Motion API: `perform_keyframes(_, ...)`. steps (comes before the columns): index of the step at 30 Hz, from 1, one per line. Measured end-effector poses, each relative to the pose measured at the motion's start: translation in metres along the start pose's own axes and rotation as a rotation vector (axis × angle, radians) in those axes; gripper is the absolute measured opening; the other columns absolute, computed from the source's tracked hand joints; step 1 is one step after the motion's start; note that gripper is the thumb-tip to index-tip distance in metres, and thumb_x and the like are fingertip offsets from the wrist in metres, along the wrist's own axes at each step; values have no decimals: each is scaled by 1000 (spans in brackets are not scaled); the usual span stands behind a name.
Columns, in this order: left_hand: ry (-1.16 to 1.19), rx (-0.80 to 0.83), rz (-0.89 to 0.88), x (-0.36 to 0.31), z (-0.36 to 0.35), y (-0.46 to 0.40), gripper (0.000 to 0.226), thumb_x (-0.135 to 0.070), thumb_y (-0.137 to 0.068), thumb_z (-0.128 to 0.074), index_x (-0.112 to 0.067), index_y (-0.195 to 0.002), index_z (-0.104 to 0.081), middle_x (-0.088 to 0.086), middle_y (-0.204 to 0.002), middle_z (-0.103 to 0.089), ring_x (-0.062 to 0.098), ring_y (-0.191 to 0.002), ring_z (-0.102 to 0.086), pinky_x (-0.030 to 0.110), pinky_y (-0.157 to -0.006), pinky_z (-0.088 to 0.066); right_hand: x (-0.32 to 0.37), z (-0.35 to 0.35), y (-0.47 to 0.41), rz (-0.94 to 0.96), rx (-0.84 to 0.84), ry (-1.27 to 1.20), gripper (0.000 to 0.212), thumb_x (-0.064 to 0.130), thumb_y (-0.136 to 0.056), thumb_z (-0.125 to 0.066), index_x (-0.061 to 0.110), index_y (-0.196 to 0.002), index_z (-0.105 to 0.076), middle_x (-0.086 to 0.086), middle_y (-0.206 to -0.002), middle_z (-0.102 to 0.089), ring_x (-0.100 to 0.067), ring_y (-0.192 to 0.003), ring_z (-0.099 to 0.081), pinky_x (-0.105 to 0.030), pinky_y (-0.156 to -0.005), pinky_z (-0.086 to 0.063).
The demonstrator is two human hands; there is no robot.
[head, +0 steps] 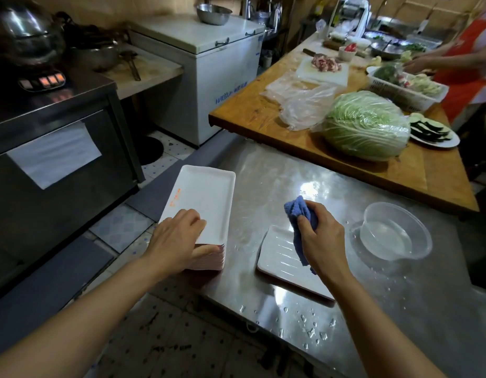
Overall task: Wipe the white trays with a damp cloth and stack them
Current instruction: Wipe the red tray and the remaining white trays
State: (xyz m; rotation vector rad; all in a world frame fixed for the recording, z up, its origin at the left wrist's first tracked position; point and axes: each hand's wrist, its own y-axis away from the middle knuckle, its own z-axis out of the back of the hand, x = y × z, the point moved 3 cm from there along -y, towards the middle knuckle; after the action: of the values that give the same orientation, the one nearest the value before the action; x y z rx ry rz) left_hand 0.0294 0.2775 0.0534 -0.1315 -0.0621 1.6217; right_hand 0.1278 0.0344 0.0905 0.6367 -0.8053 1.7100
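My left hand [179, 236] gripped the near end of the top tray on the tall stack of white rectangular trays [206, 197], fingers curled over its rim and thumb against the stack's side. That stack stood at the left edge of the wet stainless steel table [372, 309]. My right hand [316, 236] held a bunched blue damp cloth [300, 211] tightly in its closed fingers, above a single white ribbed tray [280, 260] lying flat near the table's front edge, just right of the stack. A clear round plastic bowl of water [394, 236] sat toward the right edge. Beyond the far edge, a wooden worktop [252, 110] carried a pale green napa cabbage [364, 126].
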Motion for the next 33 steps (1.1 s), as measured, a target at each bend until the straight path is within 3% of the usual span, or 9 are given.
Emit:
perform_keyframes(2,32,-84,-6,-19,5,-6,56,-53,-82,-61,-10,-117,-60,8,-116,-57,27,-104,-54,35,-77,-44,-8,6,0,-29,-8,-6,29,21,-94,-51,13,-121,-58,-8,-106,-64,-24,-92,-59,-47,-79,-52)
perform_keyframes(4,141,-217,-110,-50,7,-12,51,-37,-72,-78,-4,-108,-64,13,-103,-63,32,-92,-60,36,-69,-50,-18,13,1,-53,-30,-11,27,22,-94,-51,14,-119,-58,-4,-105,-64,-20,-91,-58,-42,-79,-51)
perform_keyframes(6,260,-254,-197,-84,-2,-19,46,-25,-70,-80,-5,-107,-63,10,-98,-63,30,-87,-61,35,-61,-54,-30,21,2,-87,-61,-27,24,20,-93,-52,17,-116,-60,2,-97,-61,-14,-86,-56,-33,-77,-48)
perform_keyframes(10,470,6,87,-115,-56,-46,45,-28,-86,-62,-12,-126,-48,5,-122,-53,24,-112,-50,37,-84,-46,-60,37,5,-158,-98,-2,24,16,-91,-54,17,-114,-62,6,-92,-58,-12,-86,-54,-23,-77,-38)
perform_keyframes(14,479,259,338,-116,-106,-67,44,-32,-85,-59,-12,-122,-44,10,-127,-51,31,-115,-49,39,-87,-43,-91,53,12,-206,-134,33,25,13,-89,-56,15,-113,-62,5,-92,-59,-12,-84,-54,-13,-72,-34)
perform_keyframes(17,546,363,458,-109,-134,-74,49,-29,-83,-61,-6,-123,-46,16,-122,-57,36,-109,-54,43,-91,-46,-111,61,18,-250,-145,52,25,13,-89,-56,13,-114,-62,3,-95,-60,-14,-86,-56,-23,-79,-41)
perform_keyframes(21,521,413,402,-111,-151,-78,37,-22,-84,-61,-3,-114,-51,17,-114,-62,35,-105,-57,42,-89,-47,-128,68,23,-285,-158,31,24,13,-90,-56,14,-113,-63,5,-94,-59,-17,-90,-58,-35,-85,-47)
perform_keyframes(26,403,289,427,-109,-145,-79,25,-16,-89,-57,-2,-108,-51,20,-110,-62,37,-101,-56,37,-81,-44,-138,80,22,-302,-167,11,21,15,-91,-54,18,-110,-63,7,-91,-59,-17,-88,-59,-34,-81,-48)
perform_keyframes(33,668,248,578,-106,-126,-83,16,-8,-85,-56,-8,-99,-50,12,-98,-58,30,-91,-56,33,-75,-44,-139,89,17,-313,-162,-19,22,16,-92,-52,16,-113,-61,5,-94,-59,-20,-92,-60,-41,-86,-50)
